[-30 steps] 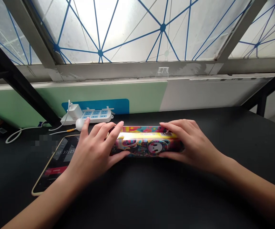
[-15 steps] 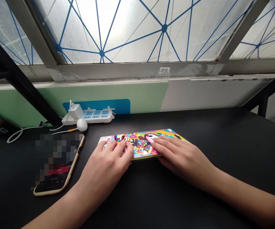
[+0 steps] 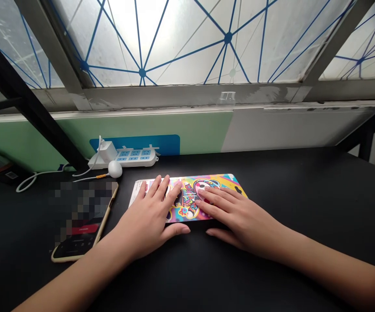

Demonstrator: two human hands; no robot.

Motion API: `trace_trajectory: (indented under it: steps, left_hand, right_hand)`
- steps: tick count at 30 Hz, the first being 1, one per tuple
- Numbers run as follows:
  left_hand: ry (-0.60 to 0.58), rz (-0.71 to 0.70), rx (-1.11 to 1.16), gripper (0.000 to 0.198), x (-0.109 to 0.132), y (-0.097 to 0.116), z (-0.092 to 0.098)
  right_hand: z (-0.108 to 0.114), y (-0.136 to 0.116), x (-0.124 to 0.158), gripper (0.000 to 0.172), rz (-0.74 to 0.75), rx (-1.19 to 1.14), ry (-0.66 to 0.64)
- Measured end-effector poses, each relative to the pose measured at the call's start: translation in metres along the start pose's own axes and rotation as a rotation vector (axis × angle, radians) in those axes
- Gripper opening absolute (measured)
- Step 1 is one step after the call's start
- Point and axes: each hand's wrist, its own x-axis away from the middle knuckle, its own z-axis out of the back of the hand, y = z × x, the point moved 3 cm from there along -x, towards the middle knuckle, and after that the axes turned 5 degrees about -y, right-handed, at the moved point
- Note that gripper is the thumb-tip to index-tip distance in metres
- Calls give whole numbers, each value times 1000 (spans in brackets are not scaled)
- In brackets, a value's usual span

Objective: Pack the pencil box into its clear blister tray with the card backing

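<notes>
A flat, rectangular, brightly printed cartoon item lies on the black table in front of me; whether it is a book or a thin box, I cannot tell. My left hand rests across its left part, fingers spread and stretched out, the thumb on the table just off the near edge. On the right part lies my right hand, palm down with its fingers extended, its thumb also off the near edge. Neither hand grips anything. My fingers hide parts of the print.
A phone in a tan case lies left of my left forearm, its screen partly pixelated. Behind it are a white power strip with a plug and a small round white object on a cable. A dark object stands far left. Black frame bars slant at both sides.
The printed item has gone from slightly raised at its near edge to flat on the table. Both thumbs have come away from that edge, and my left fingers have stretched out and spread.
</notes>
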Motion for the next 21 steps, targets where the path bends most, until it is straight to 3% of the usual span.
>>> trace_trajectory:
  steps: [13,17,21]
  left_hand:
    - [-63,66,6,84,-1,5,1]
    - [-60,69,7,84,-1,6,4]
    - [-57,70,15,85,0,5,5]
  right_hand:
    - [22,11,6,64,-76,-151,-217]
    - [36,21,16,58,-123,-124,-251]
    - [46,32,27,40,-139,-89,-239]
